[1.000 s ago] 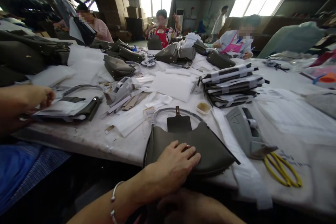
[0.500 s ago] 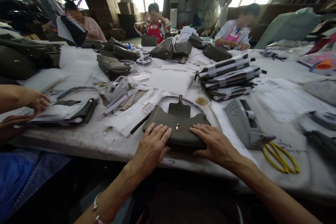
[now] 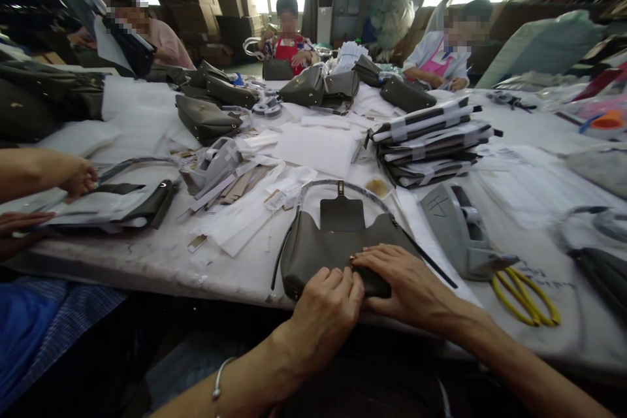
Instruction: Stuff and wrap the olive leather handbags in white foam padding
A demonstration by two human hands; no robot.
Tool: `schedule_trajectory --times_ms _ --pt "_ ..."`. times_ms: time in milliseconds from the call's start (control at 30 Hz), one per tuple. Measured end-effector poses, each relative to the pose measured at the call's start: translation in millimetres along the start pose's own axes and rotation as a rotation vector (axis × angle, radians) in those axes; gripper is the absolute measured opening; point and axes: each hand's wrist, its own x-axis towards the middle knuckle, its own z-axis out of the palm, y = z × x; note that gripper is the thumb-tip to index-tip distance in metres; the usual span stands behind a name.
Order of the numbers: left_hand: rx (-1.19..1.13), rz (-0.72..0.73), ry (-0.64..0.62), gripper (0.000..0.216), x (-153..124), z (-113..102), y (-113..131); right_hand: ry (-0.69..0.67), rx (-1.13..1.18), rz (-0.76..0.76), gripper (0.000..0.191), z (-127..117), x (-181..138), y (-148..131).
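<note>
A dark grey-green handbag point(image 3: 313, 248) lies at the table's front edge, its wrapped handle point(image 3: 304, 192) arching behind it and its flap tab point(image 3: 342, 214) standing up. My left hand point(image 3: 333, 297) is closed, with curled fingers pinching the lower front of the bag. Thumb below and fingers over the front, my right hand point(image 3: 392, 274) grips the same bag close to the gold clasp point(image 3: 351, 260). Both hands nearly touch each other there, and what lies under their fingertips is hidden. Thin dark straps point(image 3: 431, 262) stick out at the bag's sides.
Grey tape dispensers point(image 3: 458, 228) point(image 3: 213, 166) stand on both sides, with yellow-handled scissors point(image 3: 526, 297) at right. Behind them rises a stack of wrapped bags point(image 3: 431, 144). A co-worker's hands point(image 3: 78, 179) handle another bag point(image 3: 132, 206) at left. More people sit across the table.
My left hand has moved right and curled its fingers near the clasp; it lay flat before. The handbag's body has shifted slightly right, and a dark strap now shows on its right.
</note>
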Motion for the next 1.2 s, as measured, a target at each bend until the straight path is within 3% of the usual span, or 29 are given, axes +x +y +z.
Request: schedule_trajectory --times_ms 100,200,300,500,733,1033,1133,1200 --pt "-0.037 -0.032 -0.012 0.038 0 2 -9 -0.025 0.142 0.079 0.057 -2 5 4" --pt "-0.056 -0.196 -0.021 0.059 -5 3 -28 -0.077 0.374 0.217 0.047 -9 13 10" --pt "-0.067 -0.290 -0.079 0.071 -10 7 -38 -0.052 0.387 0.274 0.036 -9 32 14" --pt "-0.132 -0.255 -0.165 0.070 -11 13 -39 -0.271 0.169 0.032 0.020 -7 75 23" --pt "-0.160 -0.237 -0.135 0.072 -12 14 -43 -0.489 -0.013 -0.499 0.028 -34 100 29" --pt "-0.177 -0.226 -0.116 0.067 -9 20 -47 -0.455 -0.425 -0.977 0.025 -29 109 32" --pt "-0.161 -0.230 -0.126 0.062 -6 14 -44 -0.393 -0.411 -0.990 0.026 -34 105 37" --pt "-0.147 -0.238 -0.135 0.060 -4 10 -42 -0.319 -0.340 -0.861 0.028 -42 98 43"
